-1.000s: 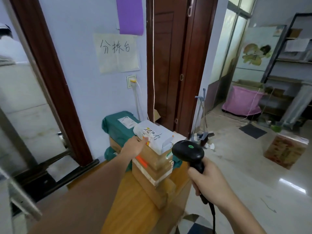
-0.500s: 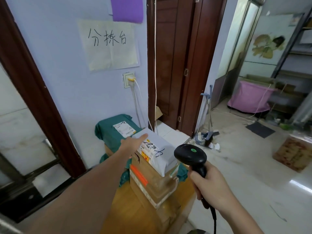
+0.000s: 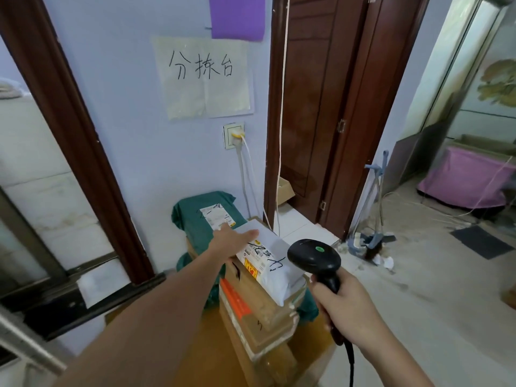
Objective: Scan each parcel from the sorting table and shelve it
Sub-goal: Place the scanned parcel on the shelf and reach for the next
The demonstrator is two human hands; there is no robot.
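Your left hand (image 3: 233, 241) lies flat, fingers straight, on the white parcel (image 3: 272, 263) topping the stack on the surface (image 3: 201, 358). Your right hand (image 3: 349, 308) is wrapped around the scanner (image 3: 314, 256). The scan looks pending; nothing appears shelved, and several parcels remain.

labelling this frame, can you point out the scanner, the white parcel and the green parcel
scanner (image 3: 314, 254), head view, top of its black head
white parcel (image 3: 275, 270), head view, its upper face near the handwriting
green parcel (image 3: 192, 216), head view, bare wrapping left of its label
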